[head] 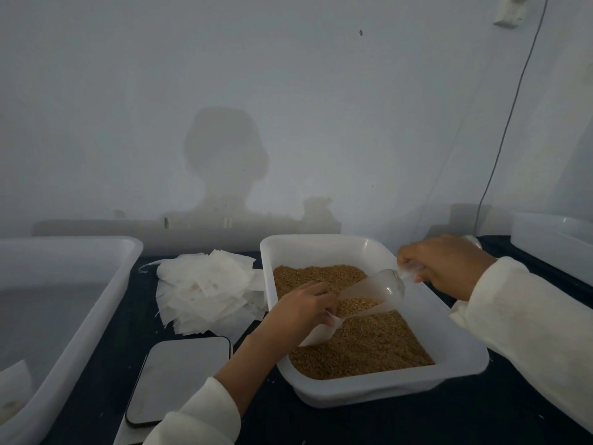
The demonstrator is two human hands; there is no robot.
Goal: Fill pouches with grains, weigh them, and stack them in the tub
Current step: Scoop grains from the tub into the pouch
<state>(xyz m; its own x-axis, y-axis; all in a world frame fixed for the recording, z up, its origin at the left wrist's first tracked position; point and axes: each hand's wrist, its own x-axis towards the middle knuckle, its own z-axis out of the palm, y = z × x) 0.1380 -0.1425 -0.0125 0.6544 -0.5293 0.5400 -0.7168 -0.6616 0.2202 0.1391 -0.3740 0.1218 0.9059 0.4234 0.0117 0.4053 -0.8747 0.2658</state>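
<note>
A white tray (324, 248) at centre right holds brown grains (369, 345). My right hand (446, 264) grips the handle of a clear plastic scoop (372, 293), which carries some grains and tilts down to the left. My left hand (305, 306) pinches the top of a small white pouch (317, 332) just under the scoop's mouth, above the grains. A loose pile of empty white pouches (205, 287) lies left of the tray. A flat grey scale (183, 377) sits in front of that pile. The large white tub (73, 316) stands at far left.
Another white container (552, 239) stands at the back right by the wall. A thin cable (500, 149) hangs down the wall on the right. The table top (369, 425) is dark. One pouch (14, 380) lies in the tub's near corner.
</note>
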